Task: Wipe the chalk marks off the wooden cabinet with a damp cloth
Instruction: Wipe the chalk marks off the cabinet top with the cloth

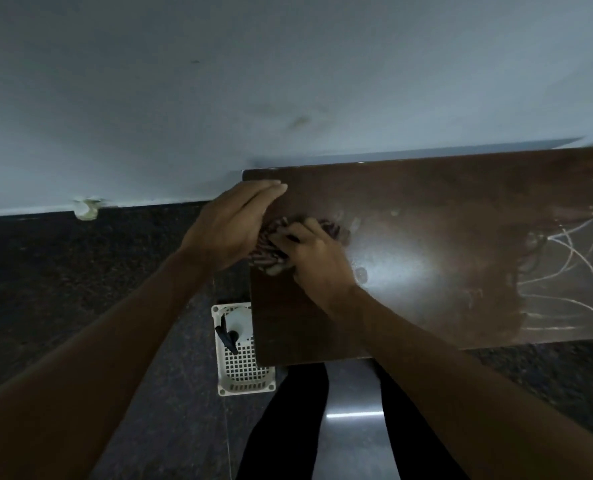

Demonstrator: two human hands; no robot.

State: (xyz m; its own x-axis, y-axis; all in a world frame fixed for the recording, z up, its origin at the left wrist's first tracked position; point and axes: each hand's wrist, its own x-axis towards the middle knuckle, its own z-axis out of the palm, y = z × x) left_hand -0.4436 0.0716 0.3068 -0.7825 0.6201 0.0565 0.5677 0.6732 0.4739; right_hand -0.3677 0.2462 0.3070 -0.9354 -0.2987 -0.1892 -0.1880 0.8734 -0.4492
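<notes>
The dark wooden cabinet top fills the right half of the view, seen from above. White chalk marks cover its right end as curved and straight lines. A bunched striped cloth sits near the cabinet's left edge. My right hand grips the cloth with curled fingers. My left hand lies against the cloth's left side with its fingers straight and together, reaching toward the back corner. Part of the cloth is hidden between the two hands.
A white perforated plastic basket holding a white bottle with a black trigger stands on the dark speckled floor beside the cabinet's left front corner. A pale wall runs behind. My dark-trousered legs stand before the cabinet.
</notes>
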